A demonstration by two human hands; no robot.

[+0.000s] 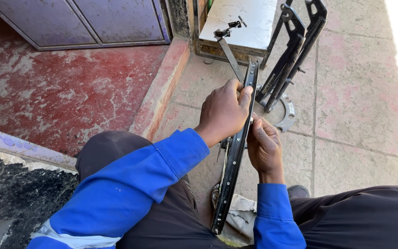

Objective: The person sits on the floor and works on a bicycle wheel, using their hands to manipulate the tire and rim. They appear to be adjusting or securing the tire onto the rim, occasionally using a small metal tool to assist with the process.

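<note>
A black bicycle wheel rim [234, 159] stands on edge between my knees, seen edge-on and running from the ground up past my hands. My left hand [223, 110] grips the rim near its top, with the thumb over the outer edge. My right hand [264, 146] is on the rim's right side just below, fingers pinched against it around a small part I cannot make out. Both sleeves are blue.
A black bicycle fork [291, 55] leans on a white-topped box [242, 23] ahead. A toothed metal ring [287, 115] lies on the paving by the fork's foot. A raised red step [160, 87] and a grey door [84, 20] are at left. A rag [240, 214] lies under the rim.
</note>
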